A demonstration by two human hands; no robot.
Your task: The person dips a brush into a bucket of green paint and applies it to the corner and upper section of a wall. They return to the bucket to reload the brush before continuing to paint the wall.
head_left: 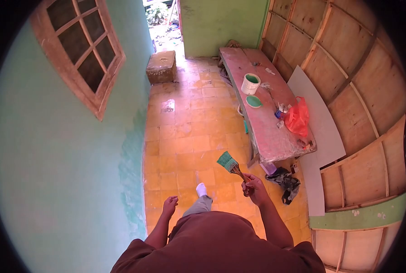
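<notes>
My R. hand point(255, 189) grips the paintbrush point(230, 164) by its handle, off the desk's point(269, 136) near end; my L. hand point(170, 204) hangs loose, nothing visible in it. Rec.: firm hold, bristles tipped up, so drips miss the cloth point(285, 183) by the desk's near end. Desk edge: keep elbow clear. Floor point(166, 157) L. of desk: ample rm.
</notes>
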